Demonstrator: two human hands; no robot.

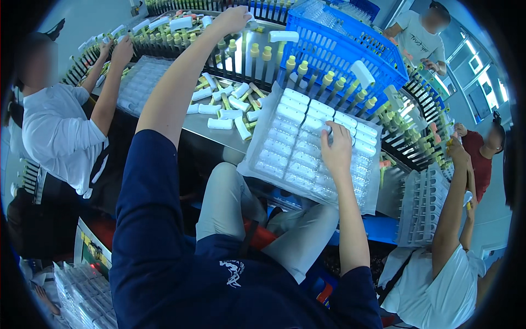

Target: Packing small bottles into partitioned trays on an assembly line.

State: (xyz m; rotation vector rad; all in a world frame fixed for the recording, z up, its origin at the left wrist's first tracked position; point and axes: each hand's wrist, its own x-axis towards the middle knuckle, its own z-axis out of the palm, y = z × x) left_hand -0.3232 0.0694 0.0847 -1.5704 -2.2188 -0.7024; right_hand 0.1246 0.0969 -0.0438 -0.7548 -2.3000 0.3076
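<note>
My left arm stretches across to the far rack, and my left hand (233, 21) is closed at a small white plastic casing (251, 17), mostly hidden by the fingers. Over the clear blister tray (298, 170), my right hand (338, 147) has its thumb and fingers curled on a white casing at the edge of the filled rows. White casings (296, 97) fill the tray's far rows, while its nearer pockets show transparent. The tray lies tilted over the table's front edge, close to my knees.
Loose white casings and yellow-green pegs (233, 104) lie heaped left of the tray. Upright dark posts with yellow tips (267, 55) line the conveyor behind. A blue crate (342, 46) stands beyond. Co-workers sit on both sides; stacked clear trays (422, 208) stand at right.
</note>
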